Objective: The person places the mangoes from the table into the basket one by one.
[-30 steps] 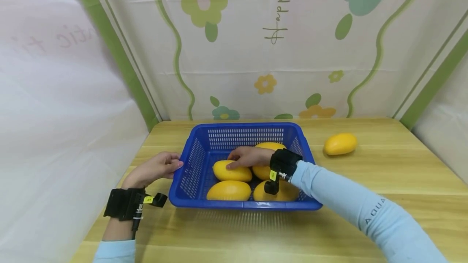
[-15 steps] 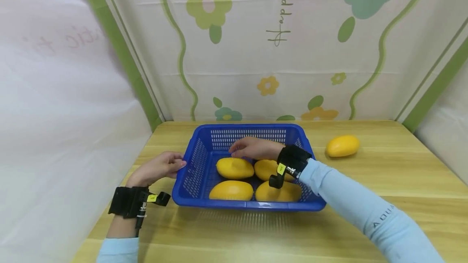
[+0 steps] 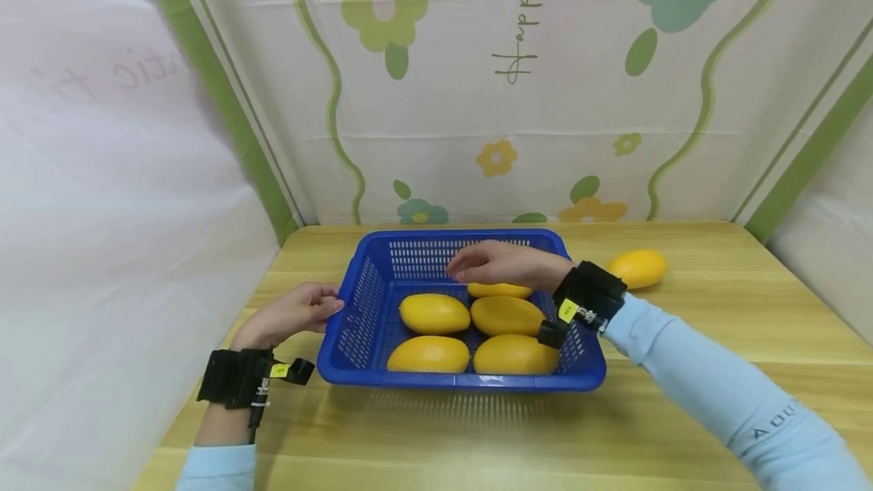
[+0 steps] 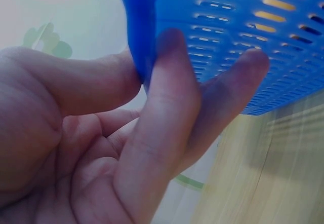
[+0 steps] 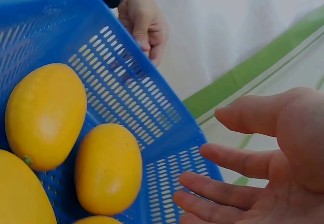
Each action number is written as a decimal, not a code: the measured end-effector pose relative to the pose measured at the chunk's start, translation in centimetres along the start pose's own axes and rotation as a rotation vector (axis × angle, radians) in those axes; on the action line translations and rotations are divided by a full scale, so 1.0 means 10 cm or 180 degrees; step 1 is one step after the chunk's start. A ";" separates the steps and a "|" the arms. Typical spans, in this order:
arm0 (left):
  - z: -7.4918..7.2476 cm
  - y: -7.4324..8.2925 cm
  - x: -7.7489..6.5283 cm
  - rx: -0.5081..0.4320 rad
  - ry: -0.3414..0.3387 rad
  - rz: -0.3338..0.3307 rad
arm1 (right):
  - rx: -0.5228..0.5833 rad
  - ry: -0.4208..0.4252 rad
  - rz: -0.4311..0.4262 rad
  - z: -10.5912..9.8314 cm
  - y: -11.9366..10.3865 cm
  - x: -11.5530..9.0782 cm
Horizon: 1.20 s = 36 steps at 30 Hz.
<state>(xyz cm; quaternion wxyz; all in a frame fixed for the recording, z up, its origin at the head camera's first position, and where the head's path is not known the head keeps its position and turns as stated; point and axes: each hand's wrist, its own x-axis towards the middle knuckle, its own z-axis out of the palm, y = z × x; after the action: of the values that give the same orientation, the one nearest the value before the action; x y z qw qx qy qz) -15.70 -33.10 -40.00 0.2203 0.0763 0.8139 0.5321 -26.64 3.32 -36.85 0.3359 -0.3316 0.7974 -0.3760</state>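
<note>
A blue plastic basket (image 3: 443, 380) sits on the table, holding several yellow mangoes (image 3: 434, 314). At its left side my left hand (image 3: 293, 315) pinches the rim; in the left wrist view the thumb lies on one side of the rim (image 4: 140, 36) and the fingers on the other. Over the back of the basket my right hand (image 3: 508, 264) hovers with nothing in it, partly covering the rearmost mango (image 3: 500, 290). The right wrist view shows that hand's fingers (image 5: 228, 160) loosely extended, apart from the mangoes (image 5: 109, 168).
One more mango (image 3: 637, 268) lies on the wooden table (image 3: 709, 309) to the right of the basket, partly behind the right wrist strap. A white flower-printed curtain (image 3: 436, 97) hangs at the table's back edge, with white sheets on both sides.
My right hand has let go of the left mango in the back part of the basket, then risen and drawn to the right. The left hand keeps its hold on the rim.
</note>
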 end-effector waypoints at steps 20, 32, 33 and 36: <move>0.00 0.00 0.01 -0.0013 -0.0004 -0.0014 | 0.0481 0.0278 -0.0282 -0.14 0.31 -0.42; -0.01 0.01 -0.01 -0.0027 -0.0013 -0.0001 | 0.0426 0.0525 -0.0165 -0.28 0.47 -0.63; -0.01 0.01 -0.01 -0.0027 -0.0018 0.0003 | 0.0448 0.0530 -0.0176 -0.29 0.50 -0.65; -0.01 0.01 -0.01 -0.0020 -0.0016 -0.0001 | 0.0497 0.0547 -0.0214 -0.32 0.55 -0.70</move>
<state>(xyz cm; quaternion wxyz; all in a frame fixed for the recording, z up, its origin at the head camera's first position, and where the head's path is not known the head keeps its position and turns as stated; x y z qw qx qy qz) -15.61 -33.17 -39.86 0.2226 0.0768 0.8117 0.5345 -26.76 12.74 -37.85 0.2784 -0.2975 0.7799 -0.4751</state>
